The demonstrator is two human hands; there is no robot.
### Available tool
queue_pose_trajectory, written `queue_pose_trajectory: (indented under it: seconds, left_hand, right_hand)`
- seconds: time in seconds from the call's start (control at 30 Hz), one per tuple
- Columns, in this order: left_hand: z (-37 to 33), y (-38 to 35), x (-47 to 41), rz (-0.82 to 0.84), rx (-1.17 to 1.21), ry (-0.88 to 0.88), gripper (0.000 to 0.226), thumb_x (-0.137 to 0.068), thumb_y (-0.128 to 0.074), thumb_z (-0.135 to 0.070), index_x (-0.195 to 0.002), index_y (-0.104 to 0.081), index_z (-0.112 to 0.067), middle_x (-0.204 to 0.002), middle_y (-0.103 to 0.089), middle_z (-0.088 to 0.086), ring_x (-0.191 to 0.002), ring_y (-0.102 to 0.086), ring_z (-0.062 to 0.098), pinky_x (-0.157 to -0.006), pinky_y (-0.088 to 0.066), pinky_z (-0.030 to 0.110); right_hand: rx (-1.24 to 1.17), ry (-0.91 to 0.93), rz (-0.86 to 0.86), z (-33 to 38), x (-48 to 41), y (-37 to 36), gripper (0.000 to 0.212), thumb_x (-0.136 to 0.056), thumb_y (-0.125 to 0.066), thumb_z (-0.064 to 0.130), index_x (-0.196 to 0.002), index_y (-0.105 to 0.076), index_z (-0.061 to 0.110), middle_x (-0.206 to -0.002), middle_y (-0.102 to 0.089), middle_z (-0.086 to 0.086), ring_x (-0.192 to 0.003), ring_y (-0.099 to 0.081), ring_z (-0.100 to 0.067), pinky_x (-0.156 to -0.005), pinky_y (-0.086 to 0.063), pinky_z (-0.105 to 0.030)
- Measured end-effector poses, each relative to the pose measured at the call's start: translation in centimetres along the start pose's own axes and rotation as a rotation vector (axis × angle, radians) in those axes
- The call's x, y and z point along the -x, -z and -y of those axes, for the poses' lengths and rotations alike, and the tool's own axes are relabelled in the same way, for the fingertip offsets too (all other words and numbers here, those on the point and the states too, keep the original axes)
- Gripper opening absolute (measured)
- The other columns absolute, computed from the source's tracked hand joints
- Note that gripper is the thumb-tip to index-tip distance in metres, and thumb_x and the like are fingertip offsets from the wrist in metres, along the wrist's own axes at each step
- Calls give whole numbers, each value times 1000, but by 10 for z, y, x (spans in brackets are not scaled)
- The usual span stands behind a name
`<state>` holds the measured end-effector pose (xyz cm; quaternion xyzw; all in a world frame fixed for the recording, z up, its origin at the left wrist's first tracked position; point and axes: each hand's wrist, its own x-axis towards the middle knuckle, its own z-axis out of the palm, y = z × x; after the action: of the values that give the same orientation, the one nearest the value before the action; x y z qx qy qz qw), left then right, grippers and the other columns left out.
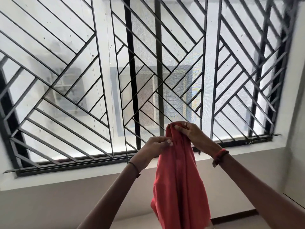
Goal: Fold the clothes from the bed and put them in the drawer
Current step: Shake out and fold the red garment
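I count two hands raised in front of me: my left hand [155, 147] and my right hand [194, 135]. Between them I hold one red cloth [179, 187], a single piece hanging down. I wear two wristbands, one thin dark band [135, 168] on my left wrist and one red band [220, 156] on my right. Behind them I see one window [74, 66], covered by one black metal grille [231, 66].
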<state>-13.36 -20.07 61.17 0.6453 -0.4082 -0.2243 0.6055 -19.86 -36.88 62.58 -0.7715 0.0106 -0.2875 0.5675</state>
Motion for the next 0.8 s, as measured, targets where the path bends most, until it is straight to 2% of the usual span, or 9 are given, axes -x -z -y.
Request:
queue_pose_trajectory:
  seconds: [0.07,0.13,0.2,0.27,0.33,0.43,0.57,0.7,0.8]
  left_hand:
    - [-1,-1,2,17,-55,-11,13,-94,-55,-9,-90,-65,-15,-75,-61,-4,-68,-52,7,-62,-42,15]
    - [1,-2,4,18,-81,-23,6,-89,-63,-14,-93,-68,-14,-81,-65,1,-74,-59,10,-70,-50,19]
    - [4,-5,5,-31,-123,-52,15,-83,-72,-23,-90,-70,-11,-86,-69,6,-80,-63,13,-80,-54,29]
    - [7,-8,3,-104,-159,-91,22,-73,-76,-36,-82,-72,-16,-82,-71,4,-79,-63,13,-80,-53,35]
    - [9,-9,3,-168,-171,-107,10,-75,-77,-31,-73,-71,-23,-69,-68,-8,-69,-61,5,-71,-50,28]
    - [12,-11,4,-271,-225,-149,14,-78,-75,-26,-67,-68,-27,-54,-61,-18,-57,-53,-6,-60,-41,13]
    - [16,-15,2,-293,-192,-179,18,-80,-74,-23,-66,-63,-25,-53,-56,-14,-55,-48,1,-56,-37,18]
    - [12,-18,1,-233,-78,-105,9,-87,-65,-11,-81,-70,-17,-70,-65,1,-71,-59,14,-71,-49,28]
    - [9,-26,8,-210,113,-35,11,-90,-58,-2,-92,-69,-2,-63,-68,-5,-57,-62,1,-57,-49,13]
  right_hand:
    - [-60,-9,-3,0,2,-1,24,-93,-54,6,-115,-61,0,-97,-68,-1,-85,-64,-1,-83,-50,-14]
    - [-94,-12,11,2,5,-3,22,-92,-56,7,-112,-63,5,-97,-70,-2,-88,-65,-8,-83,-51,-20]
    - [-120,-13,39,4,8,-5,19,-90,-59,9,-108,-64,10,-94,-72,-2,-87,-67,-12,-78,-53,-20]
    - [-129,-21,56,7,12,-6,17,-89,-61,12,-106,-65,14,-93,-74,-4,-85,-68,-13,-74,-55,-20]
    - [-105,-25,55,7,12,-6,16,-90,-61,12,-105,-64,15,-96,-73,-7,-86,-68,-14,-76,-54,-21]
    - [3,-8,49,5,13,-6,19,-92,-58,9,-110,-63,10,-98,-70,-6,-86,-65,-7,-79,-51,-16]
    - [72,20,50,6,12,-3,22,-92,-57,8,-113,-63,6,-104,-70,-7,-92,-63,-7,-87,-48,-21]
    - [93,14,12,3,13,-5,17,-91,-58,7,-106,-63,13,-98,-69,-5,-88,-62,-8,-81,-47,-20]
    - [90,-11,10,-3,16,-9,17,-92,-56,5,-107,-62,11,-94,-67,1,-80,-61,4,-76,-47,-12]
